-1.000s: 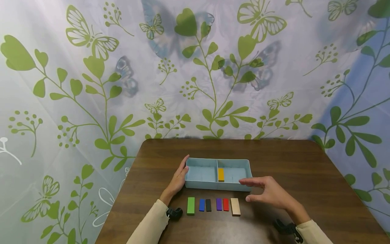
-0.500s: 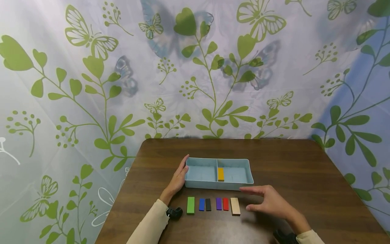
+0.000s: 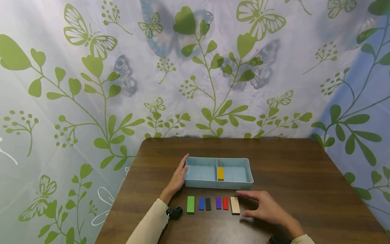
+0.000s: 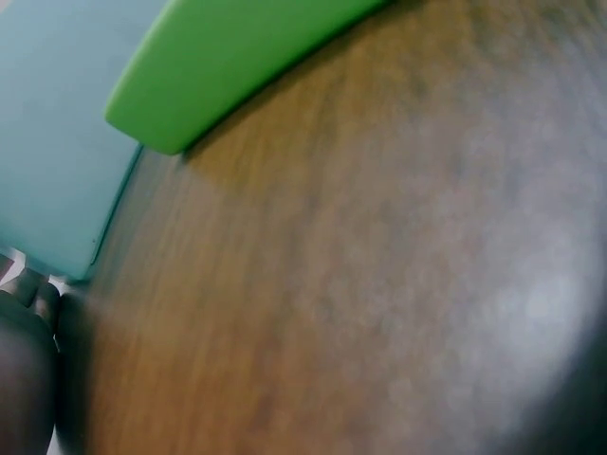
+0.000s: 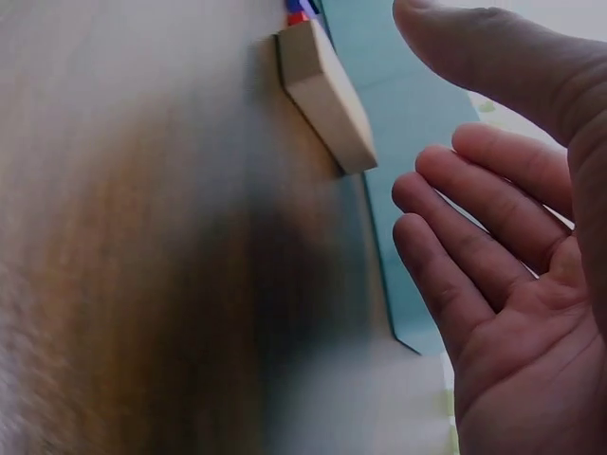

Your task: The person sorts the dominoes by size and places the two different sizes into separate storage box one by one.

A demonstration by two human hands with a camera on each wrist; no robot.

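Note:
A light blue two-compartment tray (image 3: 240,185) sits mid-table with an orange block (image 3: 220,173) in its right compartment, against the divider. In front of it lies a row of blocks: green (image 3: 190,204), blue (image 3: 201,203), black (image 3: 208,203), purple (image 3: 218,203), red (image 3: 225,203) and beige (image 3: 235,205). My left hand (image 3: 178,180) rests flat against the tray's left end, fingers straight. My right hand (image 3: 262,208) hovers open just right of the beige block (image 5: 325,92), fingers spread, holding nothing.
The brown wooden table (image 3: 304,176) stretches bare to the right and behind the tray. A leaf-and-butterfly patterned curtain (image 3: 195,67) hangs behind and to both sides. The table's left edge runs close to my left forearm.
My right hand has dropped from over the tray's front right corner down and toward me, ending beside the beige block. The left hand and the blocks have stayed put.

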